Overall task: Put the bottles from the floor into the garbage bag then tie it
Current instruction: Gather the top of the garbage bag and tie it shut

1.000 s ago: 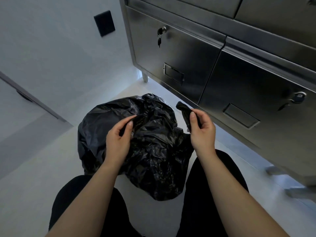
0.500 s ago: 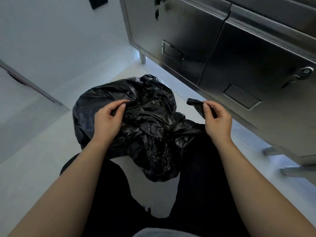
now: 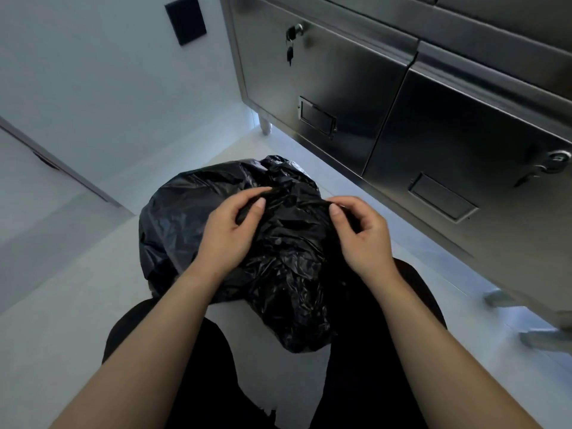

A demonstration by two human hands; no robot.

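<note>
Garbage bag: black, crumpled, on the floor between the person's knees.
Left hand: fingers curled, pinching bag film at top left.
Right hand: thumb and forefinger pinching a fold at top right; hands near, not touching.
Steel cabinet: just right of the bag; key hangs in its lock.
Open room: floor to the left, up to the wall.
</note>
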